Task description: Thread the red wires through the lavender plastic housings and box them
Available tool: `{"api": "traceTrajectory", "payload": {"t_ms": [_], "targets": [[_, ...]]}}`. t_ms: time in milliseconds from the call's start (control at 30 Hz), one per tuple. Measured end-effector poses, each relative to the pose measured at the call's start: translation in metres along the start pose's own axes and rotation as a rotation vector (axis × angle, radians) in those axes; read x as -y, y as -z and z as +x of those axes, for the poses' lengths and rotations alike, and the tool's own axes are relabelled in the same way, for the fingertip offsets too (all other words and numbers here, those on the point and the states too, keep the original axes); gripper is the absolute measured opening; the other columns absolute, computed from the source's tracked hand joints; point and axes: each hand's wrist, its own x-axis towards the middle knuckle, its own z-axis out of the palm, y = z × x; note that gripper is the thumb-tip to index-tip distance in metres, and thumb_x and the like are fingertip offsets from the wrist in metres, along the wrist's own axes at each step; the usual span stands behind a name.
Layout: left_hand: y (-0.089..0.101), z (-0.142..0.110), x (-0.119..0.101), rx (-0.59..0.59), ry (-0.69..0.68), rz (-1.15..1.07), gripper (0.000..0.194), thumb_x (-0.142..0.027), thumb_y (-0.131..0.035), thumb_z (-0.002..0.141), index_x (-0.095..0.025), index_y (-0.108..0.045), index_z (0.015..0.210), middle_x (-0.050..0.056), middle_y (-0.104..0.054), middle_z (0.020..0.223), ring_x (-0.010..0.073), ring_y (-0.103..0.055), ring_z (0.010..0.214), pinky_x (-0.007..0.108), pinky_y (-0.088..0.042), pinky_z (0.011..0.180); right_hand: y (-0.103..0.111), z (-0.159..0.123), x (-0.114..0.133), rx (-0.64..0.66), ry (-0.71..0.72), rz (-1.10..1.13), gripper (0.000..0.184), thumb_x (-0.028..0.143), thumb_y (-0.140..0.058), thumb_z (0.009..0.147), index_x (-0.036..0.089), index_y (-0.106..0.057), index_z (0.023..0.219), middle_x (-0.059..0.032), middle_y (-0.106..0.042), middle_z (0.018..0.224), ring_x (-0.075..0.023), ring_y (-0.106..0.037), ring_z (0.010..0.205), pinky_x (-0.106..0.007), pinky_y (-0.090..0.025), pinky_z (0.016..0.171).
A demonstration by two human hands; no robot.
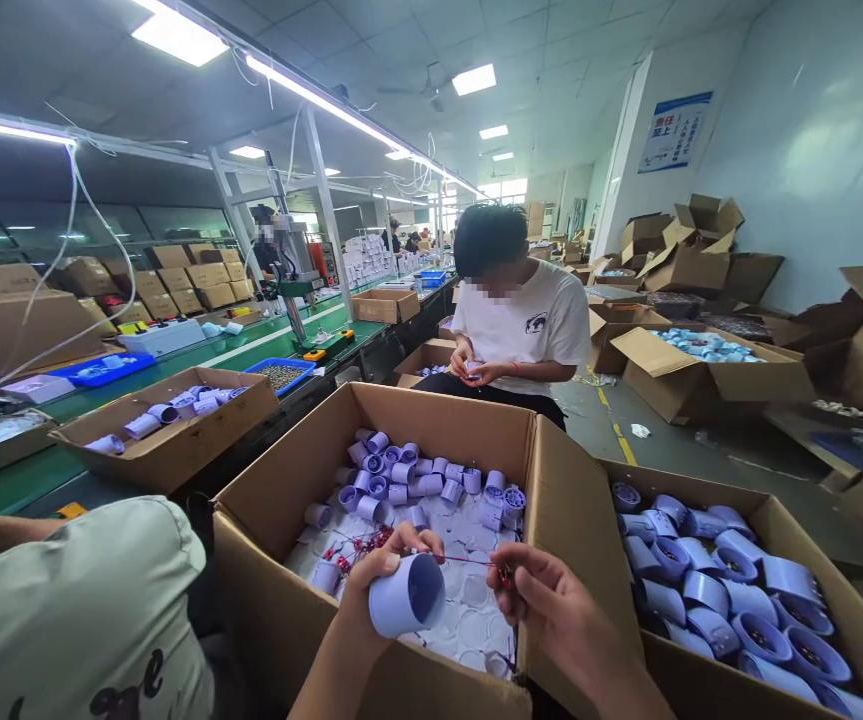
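A long green-topped work line point(257, 347) runs through the left half of the frame. Beyond the lower-middle carton point(281, 480), a co-worker in a white T-shirt point(525, 310) sits with head bowed. That open carton stands directly under the person's hands, presumably so that loose pieces drop back inside. A second carton point(840, 590), heaped with lavender cups point(705, 590), fills the lower right, likely kept there for easy reach.

Inside the middle carton, more cups crowd the far side, many tipped over, on a white layer point(476, 625) with round outlines; a tangle of red wires point(367, 545) lies near its left side, just behind the left hand.

The right hand point(551, 590), lower middle right, pinches a small red wire bundle point(504, 577) in its fingertips. The left hand point(367, 575) grips a lavender plastic cup point(390, 598) at lower centre, tilted with its mouth to the right, probably to keep the opening accessible. A thin red wire point(468, 560) stretches nearly straight between the hands, apparently held under slight tension
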Motion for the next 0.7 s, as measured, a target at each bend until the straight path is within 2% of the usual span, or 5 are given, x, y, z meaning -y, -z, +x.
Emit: {"api": "traceTrajectory", "payload": {"t_ms": [233, 367, 533, 600, 700], "targets": [[-0.006, -0.01, 0.005, 0.084, 0.003, -0.03, 0.022, -0.03, -0.071, 0.06, -0.014, -0.07, 0.075, 0.004, -0.064, 0.084, 0.011, -0.057, 0.063, 0.021, -0.045, 0.058, 0.013, 0.001, 0.006, 0.049, 0.064, -0.162, 0.035, 0.047, -0.086, 0.064, 0.018, -0.076, 0.081, -0.0026, -0.068, 0.07, -0.0098, -0.057, 0.057, -0.023, -0.046, 0.056], [0.003, -0.013, 0.01, 0.121, 0.006, -0.026, 0.029, -0.034, -0.074, 0.063, -0.017, -0.07, 0.086, 0.005, -0.066, 0.09, 0.0121, -0.059, 0.07, 0.021, -0.045, 0.063, 0.018, 0.0, 0.016, 0.038, 0.124, -0.272, 0.037, 0.047, -0.083, 0.069, 0.022, -0.075, 0.095, -0.0031, -0.07, 0.075, -0.0113, -0.06, 0.062, -0.024, -0.049, 0.06], [0.018, -0.018, 0.015, 0.094, -0.011, 0.09, 0.086, -0.061, -0.081, 0.057, -0.028, -0.047, 0.129, 0.008, -0.068, 0.099, 0.0145, -0.062, 0.071, 0.022, -0.043, 0.064, 0.004, -0.017, 0.044, -0.095, 0.105, -0.392, 0.039, 0.049, -0.086, 0.064, 0.026, -0.075, 0.094, -0.0047, -0.073, 0.084, -0.0156, -0.066, 0.078, -0.024, -0.054, 0.069], [0.02, -0.02, 0.015, 0.025, -0.043, 0.206, 0.101, -0.055, -0.089, 0.049, -0.029, -0.039, 0.132, 0.007, -0.067, 0.099, 0.0158, -0.062, 0.077, 0.023, -0.043, 0.067, -0.004, -0.027, 0.054, -0.148, 0.126, -0.445, 0.039, 0.051, -0.086, 0.062, 0.025, -0.076, 0.09, -0.0051, -0.073, 0.081, -0.0168, -0.067, 0.077, -0.025, -0.055, 0.072], [0.015, -0.022, 0.014, -0.097, -0.147, 0.573, 0.093, -0.023, -0.089, 0.053, -0.033, -0.037, 0.13, 0.003, -0.062, 0.107, 0.0141, -0.06, 0.081, 0.024, -0.044, 0.072, -0.013, -0.04, 0.064, -0.103, 0.197, -0.588, 0.038, 0.055, -0.081, 0.066, 0.023, -0.077, 0.087, -0.0056, -0.072, 0.077, -0.0174, -0.066, 0.068, -0.025, -0.057, 0.065]]}}
